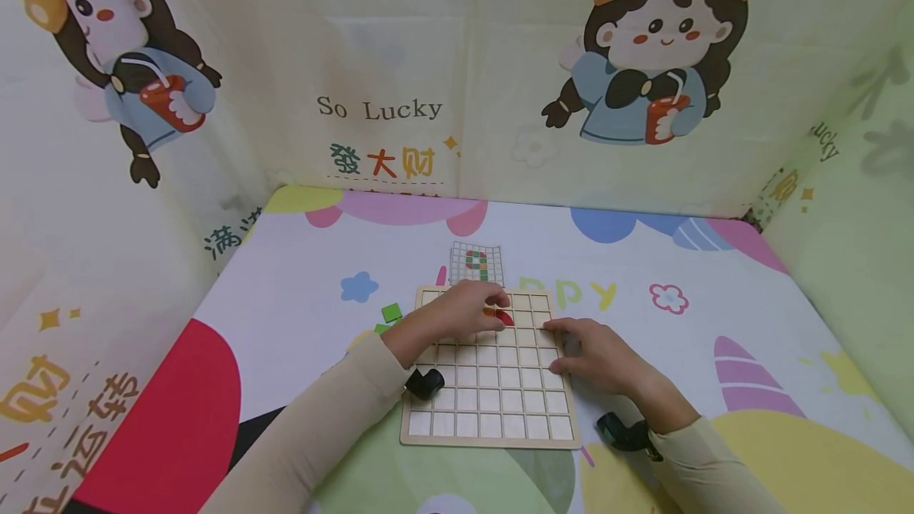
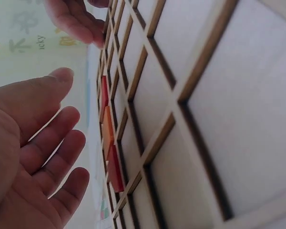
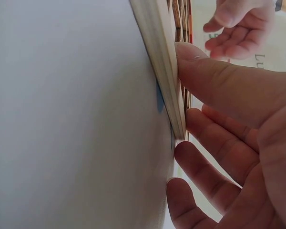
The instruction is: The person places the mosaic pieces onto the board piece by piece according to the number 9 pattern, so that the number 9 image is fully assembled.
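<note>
A wooden grid board lies on the table with rows of square cells. Over its upper rows hovers my left hand, fingers loosely bent and holding nothing, as the left wrist view shows. Below that hand, a quarter-round red piece sits in a cell. In the left wrist view an orange piece lies between this kind of red piece and another red piece in one line of cells. My right hand rests its thumb and fingertips against the board's right edge, fingers spread.
Behind the board stands a small printed grid card with a red, green and orange pattern. Green square pieces lie left of the board, partly hidden by my left forearm. A patterned cloth hangs along the back and sides.
</note>
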`<state>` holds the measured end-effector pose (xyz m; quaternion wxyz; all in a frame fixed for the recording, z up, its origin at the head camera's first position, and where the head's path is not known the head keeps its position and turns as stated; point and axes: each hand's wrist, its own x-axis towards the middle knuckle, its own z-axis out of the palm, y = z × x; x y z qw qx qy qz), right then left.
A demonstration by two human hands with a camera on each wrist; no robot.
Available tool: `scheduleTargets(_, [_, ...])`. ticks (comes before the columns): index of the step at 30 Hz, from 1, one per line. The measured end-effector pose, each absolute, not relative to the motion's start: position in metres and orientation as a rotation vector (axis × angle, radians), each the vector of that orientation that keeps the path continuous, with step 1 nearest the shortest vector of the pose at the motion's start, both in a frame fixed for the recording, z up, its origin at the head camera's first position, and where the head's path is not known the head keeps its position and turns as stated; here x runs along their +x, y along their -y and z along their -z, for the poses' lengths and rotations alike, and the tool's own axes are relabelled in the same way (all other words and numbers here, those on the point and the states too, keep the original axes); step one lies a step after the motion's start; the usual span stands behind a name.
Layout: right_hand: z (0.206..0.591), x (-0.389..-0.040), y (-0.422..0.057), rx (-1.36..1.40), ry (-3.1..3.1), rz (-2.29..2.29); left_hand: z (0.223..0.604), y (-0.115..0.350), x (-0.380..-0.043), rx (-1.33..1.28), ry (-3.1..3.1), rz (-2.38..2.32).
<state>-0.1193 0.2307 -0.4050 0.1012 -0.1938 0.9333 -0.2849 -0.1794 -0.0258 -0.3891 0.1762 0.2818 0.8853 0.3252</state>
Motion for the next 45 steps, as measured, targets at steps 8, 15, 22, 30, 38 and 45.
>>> scheduleTargets(8, [0.404,-0.119,-0.229,-0.57,-2.763,0.824,0.384,0.036,-0.172,0.8,-2.492,-0.994])
scheduleTargets(15, [0.404,-0.119,-0.229,-0.561,-2.759,0.825,0.377,0.048,-0.168,0.817,-2.527,-0.984])
scheduleTargets(22, [0.404,-0.118,-0.229,-0.562,-2.753,0.85,0.372,0.061,-0.162,0.774,-2.547,-1.015])
scheduleTargets(30, [0.406,-0.119,-0.229,-0.576,-2.763,0.842,0.373,0.076,-0.158,0.693,-2.584,-1.046])
scheduleTargets(38, [0.406,-0.12,-0.228,-0.574,-2.769,0.819,0.373,0.091,-0.156,0.612,-2.622,-1.051])
scheduleTargets(45, [0.406,-0.119,-0.228,-0.567,-2.771,0.826,0.372,0.104,-0.155,0.582,-2.628,-1.081])
